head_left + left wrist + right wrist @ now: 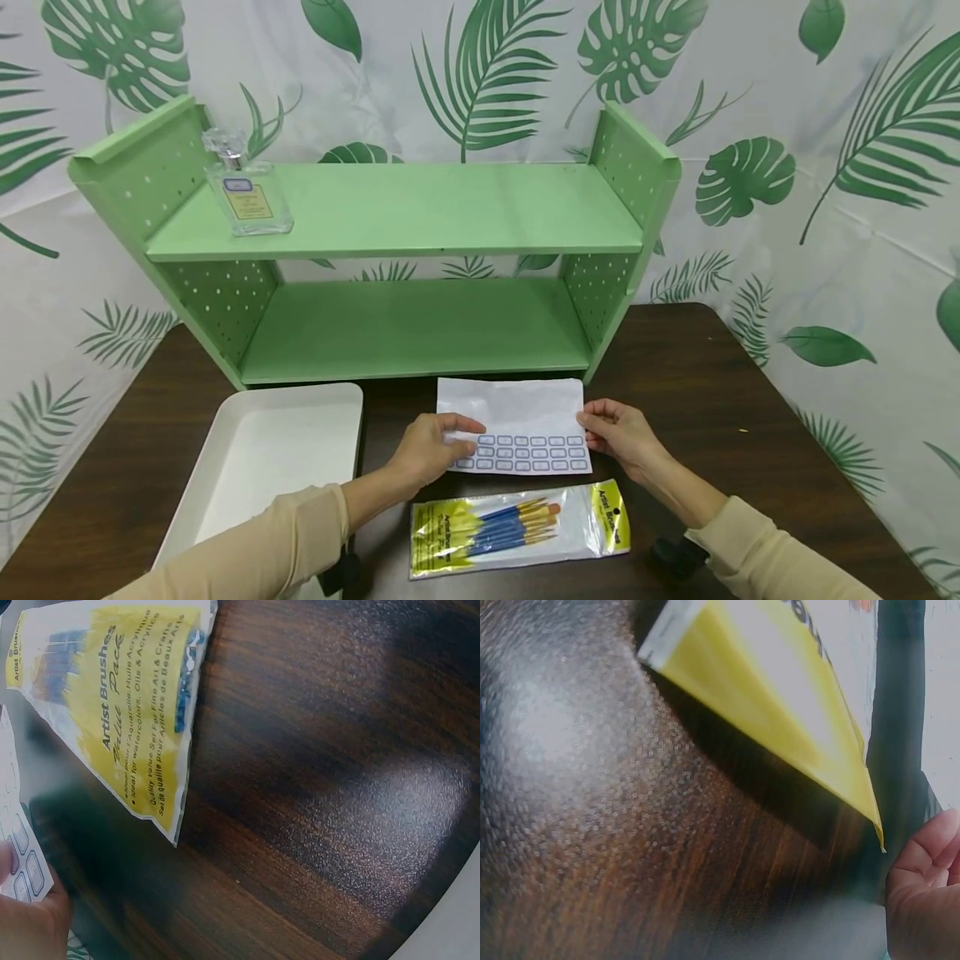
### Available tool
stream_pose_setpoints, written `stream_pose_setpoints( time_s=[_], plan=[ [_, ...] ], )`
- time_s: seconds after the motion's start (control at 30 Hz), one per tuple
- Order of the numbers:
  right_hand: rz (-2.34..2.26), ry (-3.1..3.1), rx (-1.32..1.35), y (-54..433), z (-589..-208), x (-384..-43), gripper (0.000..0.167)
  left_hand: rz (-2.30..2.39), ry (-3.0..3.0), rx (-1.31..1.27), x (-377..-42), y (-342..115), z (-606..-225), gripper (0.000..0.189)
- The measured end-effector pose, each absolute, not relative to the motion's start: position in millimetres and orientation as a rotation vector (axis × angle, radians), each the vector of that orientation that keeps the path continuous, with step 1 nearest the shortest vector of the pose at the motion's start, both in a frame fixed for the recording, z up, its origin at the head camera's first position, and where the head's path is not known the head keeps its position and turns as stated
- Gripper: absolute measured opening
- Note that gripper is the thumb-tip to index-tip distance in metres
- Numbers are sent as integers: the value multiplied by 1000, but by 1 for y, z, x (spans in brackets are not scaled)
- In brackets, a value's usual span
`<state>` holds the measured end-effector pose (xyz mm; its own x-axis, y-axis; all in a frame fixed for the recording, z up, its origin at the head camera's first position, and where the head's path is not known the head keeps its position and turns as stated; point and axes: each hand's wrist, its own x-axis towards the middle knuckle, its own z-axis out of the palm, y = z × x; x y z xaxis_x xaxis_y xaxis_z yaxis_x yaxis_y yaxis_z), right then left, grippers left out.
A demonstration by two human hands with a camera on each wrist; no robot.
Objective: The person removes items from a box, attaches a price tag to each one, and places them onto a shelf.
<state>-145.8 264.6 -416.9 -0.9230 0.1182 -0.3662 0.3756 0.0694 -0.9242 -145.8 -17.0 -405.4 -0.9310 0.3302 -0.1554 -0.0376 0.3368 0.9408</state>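
A white sheet of stickers point(517, 408) lies flat in front of the shelf, with rows of small blue-bordered labels along its lower part. My left hand point(423, 450) holds the sheet's left side, thumb and index finger over its face. At the right edge, my right hand point(622, 433) pinches the paper between thumb and fingers. Just below the sheet, a clear and yellow pack of artist brushes point(517, 529) rests on the table; blue-handled brushes show through it. In the left wrist view, part of the left hand point(34, 922) appears at the sheet's corner.
A green two-tier shelf point(420, 329) stands at the back. On its upper tier, at the left, sits a glass perfume bottle point(251, 200) bearing a small blue-bordered label. A white tray point(281, 450) lies left of the sheet on the dark wooden table point(750, 433).
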Motion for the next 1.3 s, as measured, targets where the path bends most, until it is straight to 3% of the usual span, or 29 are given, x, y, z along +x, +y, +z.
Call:
stream_pose_setpoints(
  time_s=[1.3],
  plan=[
    [-1955,2166,504,262,-418,-147,16,1424,2512,281,-149,-15,-405,8]
  ],
)
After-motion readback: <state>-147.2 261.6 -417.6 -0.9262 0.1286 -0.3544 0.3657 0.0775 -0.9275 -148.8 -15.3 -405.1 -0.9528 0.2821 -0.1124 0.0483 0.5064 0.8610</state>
